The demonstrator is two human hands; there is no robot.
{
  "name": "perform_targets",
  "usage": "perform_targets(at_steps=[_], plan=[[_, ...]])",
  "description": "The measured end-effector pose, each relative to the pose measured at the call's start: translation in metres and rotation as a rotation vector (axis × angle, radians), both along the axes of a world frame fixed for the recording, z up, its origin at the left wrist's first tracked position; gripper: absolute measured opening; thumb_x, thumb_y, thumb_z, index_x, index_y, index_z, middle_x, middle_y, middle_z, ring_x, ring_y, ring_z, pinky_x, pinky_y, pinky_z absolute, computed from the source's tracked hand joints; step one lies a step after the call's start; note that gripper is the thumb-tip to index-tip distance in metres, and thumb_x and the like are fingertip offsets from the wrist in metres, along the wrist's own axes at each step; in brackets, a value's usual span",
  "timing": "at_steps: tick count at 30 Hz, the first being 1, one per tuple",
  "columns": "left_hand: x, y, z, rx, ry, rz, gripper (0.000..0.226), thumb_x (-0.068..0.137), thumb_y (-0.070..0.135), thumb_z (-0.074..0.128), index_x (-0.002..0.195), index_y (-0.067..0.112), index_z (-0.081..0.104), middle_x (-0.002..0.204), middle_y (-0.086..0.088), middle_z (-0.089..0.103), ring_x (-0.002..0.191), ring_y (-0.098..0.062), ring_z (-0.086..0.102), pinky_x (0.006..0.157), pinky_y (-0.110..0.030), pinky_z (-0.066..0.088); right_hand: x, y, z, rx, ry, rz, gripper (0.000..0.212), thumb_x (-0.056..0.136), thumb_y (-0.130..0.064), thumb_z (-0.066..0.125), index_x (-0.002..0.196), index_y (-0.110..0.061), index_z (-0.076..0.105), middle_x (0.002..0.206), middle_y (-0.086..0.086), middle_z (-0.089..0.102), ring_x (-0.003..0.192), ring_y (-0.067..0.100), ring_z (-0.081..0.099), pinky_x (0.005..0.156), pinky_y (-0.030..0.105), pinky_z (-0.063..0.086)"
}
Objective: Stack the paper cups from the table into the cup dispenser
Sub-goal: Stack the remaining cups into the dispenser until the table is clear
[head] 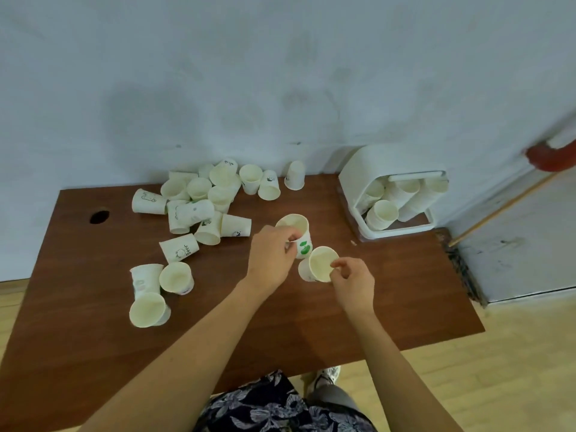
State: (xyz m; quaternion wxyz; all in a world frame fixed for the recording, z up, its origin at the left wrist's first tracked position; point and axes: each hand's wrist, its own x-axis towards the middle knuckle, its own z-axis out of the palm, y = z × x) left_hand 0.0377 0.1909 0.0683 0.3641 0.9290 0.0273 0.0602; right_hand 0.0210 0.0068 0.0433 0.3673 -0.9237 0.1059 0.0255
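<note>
My left hand grips a white paper cup with a green print, mouth facing up toward me. Just to its right, my right hand pinches the rim of a second white cup, tilted with its mouth open to me. The two cups nearly touch above the brown table. The white cup dispenser stands at the table's back right, with stacks of cups lying inside its open front. Several loose paper cups lie scattered at the back left.
Three more cups lie near the left front of the table. A round cable hole is at the far left. The wall runs behind the table. A wooden stick leans to the right, beside a grey ledge.
</note>
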Motion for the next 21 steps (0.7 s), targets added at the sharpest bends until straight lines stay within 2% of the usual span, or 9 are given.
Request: perform_targets(at_steps=[6,8,10,13,17,21], plan=[[0.039,-0.072,0.017,-0.034,-0.088,-0.058,0.023,0.090,0.016,0.064,0.112,0.023,0.068,0.107,0.004,0.066,0.095,-0.008,0.053,0.077,-0.016,0.033,0.044,-0.076,0.020,0.101,-0.042,-0.149,0.021,0.090,-0.008,0.060,0.106,-0.017,0.069,0.105,-0.004,0.061,0.093,0.011,0.056,0.082,0.023,0.044],[0.054,-0.098,0.021,-0.032,-0.114,-0.069,0.022,0.089,0.015,0.065,0.111,0.020,0.069,0.106,0.004,0.067,0.095,-0.009,0.053,0.077,-0.016,0.034,0.062,-0.106,0.024,0.145,-0.069,-0.199,0.021,0.089,-0.009,0.059,0.105,-0.019,0.069,0.104,-0.005,0.061,0.093,0.015,0.062,0.084,0.031,0.052],[0.071,-0.127,0.023,-0.014,-0.122,-0.077,0.022,0.089,0.016,0.065,0.110,0.020,0.069,0.106,0.004,0.067,0.095,-0.009,0.053,0.077,-0.016,0.034,0.081,-0.139,0.027,0.185,-0.096,-0.231,0.021,0.087,-0.011,0.058,0.101,-0.021,0.069,0.099,-0.005,0.062,0.090,0.017,0.065,0.084,0.039,0.055],[0.098,-0.163,0.017,0.026,-0.120,-0.100,0.021,0.088,0.015,0.065,0.109,0.019,0.069,0.105,0.005,0.067,0.095,-0.010,0.054,0.081,-0.019,0.039,0.108,-0.181,0.033,0.206,-0.124,-0.242,0.019,0.087,-0.011,0.058,0.099,-0.022,0.068,0.100,-0.002,0.064,0.085,0.017,0.066,0.081,0.038,0.054],[0.125,-0.202,0.008,0.073,-0.121,-0.116,0.018,0.088,0.013,0.064,0.105,0.016,0.071,0.102,0.005,0.067,0.097,-0.013,0.054,0.080,-0.016,0.033,0.134,-0.223,0.036,0.239,-0.139,-0.225,0.019,0.088,-0.012,0.059,0.098,-0.025,0.067,0.104,-0.005,0.061,0.088,0.019,0.065,0.079,0.044,0.057],[0.144,-0.226,-0.006,0.085,-0.106,-0.133,0.015,0.087,0.009,0.064,0.100,0.010,0.071,0.097,0.000,0.068,0.095,-0.019,0.056,0.080,-0.030,0.047,0.153,-0.247,0.038,0.261,-0.145,-0.193,0.020,0.088,-0.009,0.059,0.100,-0.023,0.067,0.101,-0.007,0.059,0.091,0.020,0.065,0.078,0.041,0.058]])
